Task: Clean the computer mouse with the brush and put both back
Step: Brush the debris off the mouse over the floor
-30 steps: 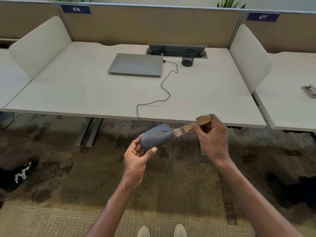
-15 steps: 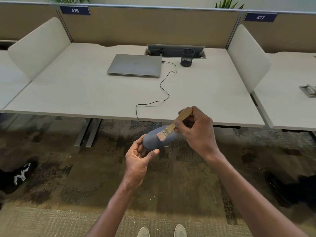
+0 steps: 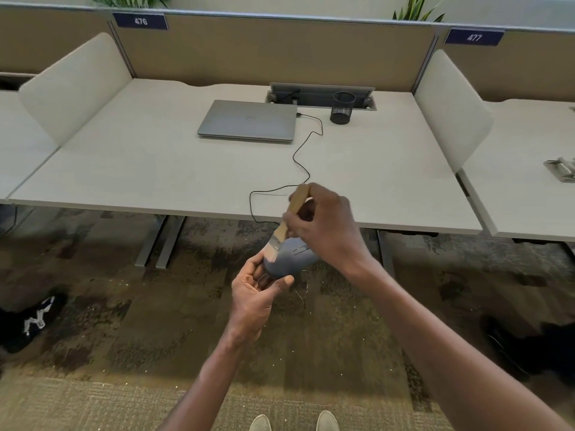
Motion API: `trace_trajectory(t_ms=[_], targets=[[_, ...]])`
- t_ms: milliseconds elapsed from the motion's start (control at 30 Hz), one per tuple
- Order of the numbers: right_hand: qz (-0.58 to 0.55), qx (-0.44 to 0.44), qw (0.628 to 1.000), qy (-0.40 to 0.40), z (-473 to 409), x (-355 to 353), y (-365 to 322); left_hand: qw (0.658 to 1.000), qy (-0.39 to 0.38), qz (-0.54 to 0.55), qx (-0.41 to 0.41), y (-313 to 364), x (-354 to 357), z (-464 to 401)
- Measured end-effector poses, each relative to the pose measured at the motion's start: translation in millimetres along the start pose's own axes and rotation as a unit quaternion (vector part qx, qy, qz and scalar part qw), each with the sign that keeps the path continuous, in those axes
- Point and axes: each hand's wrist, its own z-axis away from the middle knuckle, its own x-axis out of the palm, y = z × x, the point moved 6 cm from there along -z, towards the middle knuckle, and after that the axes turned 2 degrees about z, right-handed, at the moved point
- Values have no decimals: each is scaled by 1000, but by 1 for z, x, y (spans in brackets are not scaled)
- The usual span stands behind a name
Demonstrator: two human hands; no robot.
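Mouse (image 3: pixel 291 259) in left hand (image 3: pixel 253 295), brush (image 3: pixel 287 223) w/ right hand (image 3: pixel 323 225) on it

Blue-grey mouse (image 3: pixel 287 259) held aloft, wooden brush (image 3: pixel 287 220) bristles touching it

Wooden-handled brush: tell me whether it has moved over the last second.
Yes. The wooden-handled brush swung left across the grey-blue mouse; its handle now rises over the pale desk's edge.
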Motion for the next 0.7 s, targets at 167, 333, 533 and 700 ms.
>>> trace_trajectory(t_ms=[167,333,533,700], targets=[[22,67,997,-30,-22,15,10,1000,-1,-3,4,3,-2,3],[63,132,989,17,-42,-14,42,1000,7,-2,10,5,-7,2],[67,170,981,68,-41,-42,80,1000,21,7,10,5,-18,0],[-61,187,980,35,-28,-32,98,1000,19,17,9,9,-24,-3]])
